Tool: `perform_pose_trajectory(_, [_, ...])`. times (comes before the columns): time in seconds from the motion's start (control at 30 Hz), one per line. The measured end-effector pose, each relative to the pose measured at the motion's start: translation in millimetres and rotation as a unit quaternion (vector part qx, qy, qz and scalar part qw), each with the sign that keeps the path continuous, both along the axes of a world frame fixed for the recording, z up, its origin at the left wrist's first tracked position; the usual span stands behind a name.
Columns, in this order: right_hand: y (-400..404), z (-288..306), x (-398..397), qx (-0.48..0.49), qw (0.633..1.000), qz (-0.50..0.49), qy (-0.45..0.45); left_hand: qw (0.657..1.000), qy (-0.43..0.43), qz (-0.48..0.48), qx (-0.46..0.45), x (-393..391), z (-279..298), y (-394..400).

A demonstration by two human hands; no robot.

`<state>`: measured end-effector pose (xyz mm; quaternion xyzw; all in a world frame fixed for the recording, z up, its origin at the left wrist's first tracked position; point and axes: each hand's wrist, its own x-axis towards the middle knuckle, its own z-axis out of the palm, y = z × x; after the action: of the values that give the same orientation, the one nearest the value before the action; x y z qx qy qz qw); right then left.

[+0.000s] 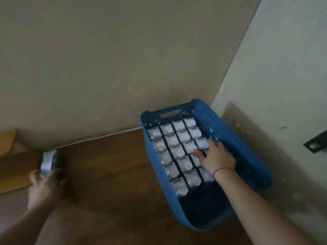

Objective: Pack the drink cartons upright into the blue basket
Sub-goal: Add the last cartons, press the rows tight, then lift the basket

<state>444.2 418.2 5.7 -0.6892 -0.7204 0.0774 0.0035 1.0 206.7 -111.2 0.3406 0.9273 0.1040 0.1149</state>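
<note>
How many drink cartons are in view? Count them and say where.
19. 18 cartons stand upright in rows at the far end of the blue basket, some under the right hand, which may hide more; the left hand grips one loose carton outside it.

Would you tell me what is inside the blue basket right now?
The blue basket holds upright drink cartons in tight rows filling its far end; the near end shows bare floor. The right hand rests on the right-hand column, hiding some cartons beneath.

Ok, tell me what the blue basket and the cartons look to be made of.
Blue basket: likely moulded plastic, matt, with cut-out triangles and a handle slot. Cartons: probably coated paperboard; silvery tops with round white seals, hinting at foil lining. The carton in the left hand shows a green printed side.
</note>
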Motion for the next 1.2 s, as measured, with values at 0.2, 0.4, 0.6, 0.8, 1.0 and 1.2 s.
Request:
perform_pose_trajectory(0.2, [1, 13, -23, 0.103, 0.989, 0.102, -0.009, 0.991, -0.018, -0.011, 0.129, 36, 43, 22])
perform_pose_trajectory(0.4, [-24, 46, -78, 0.232, 0.907, 0.320, 0.142, 0.959, 0.010, -0.147, 0.242, 105, 134, 58])
perform_pose_trajectory(0.6, [-41, 77, -102, 0.231, 0.835, 0.470, 0.171, 0.896, -0.063, -0.282, 0.338, 186, 224, 75])
perform_pose_trajectory(0.8, [-28, 91, -28, 0.301, 0.832, 0.369, 0.283, 0.849, -0.183, -0.357, 0.343, 239, 227, 86])
perform_pose_trajectory(1.0, [-14, 78, 54, 0.233, 0.899, 0.255, 0.269, 0.905, -0.064, -0.395, 0.145, 259, 181, 110])
perform_pose_trajectory(1.2, [-10, 71, 96, 0.064, 0.948, 0.257, 0.177, 0.925, 0.067, -0.372, 0.029, 278, 168, 124])
